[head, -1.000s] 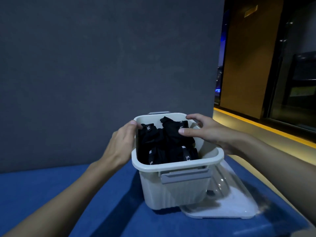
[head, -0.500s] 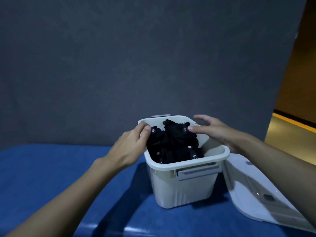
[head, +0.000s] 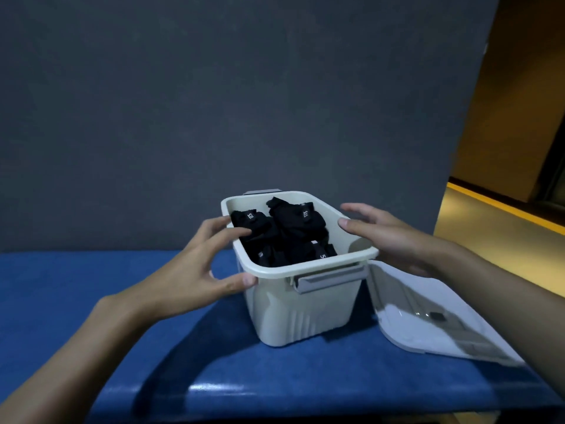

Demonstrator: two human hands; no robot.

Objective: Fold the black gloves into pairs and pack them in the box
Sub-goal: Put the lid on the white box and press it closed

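A cream plastic box (head: 308, 313) with a grey latch handle stands on the blue table (head: 76, 280). Several folded black gloves (head: 293, 231) with small white lettering fill it to near the rim. My left hand (head: 195, 270) is at the box's left side: the thumb touches the near left corner and the straight fingers reach over the left rim beside a glove. My right hand (head: 388, 237) is beside the right rim with its fingers spread and holds nothing. Whether it touches the rim I cannot tell.
The box's translucent lid (head: 428, 328) lies flat on the table right of the box, partly under my right forearm. A dark grey panel (head: 244, 102) stands behind the table. The table's front edge runs along the bottom. A lit corridor floor lies at the right.
Both hands have drawn back off the gloves to the box's two sides. My left thumb now sits on the near left corner. The view has shifted, so the box sits lower right.
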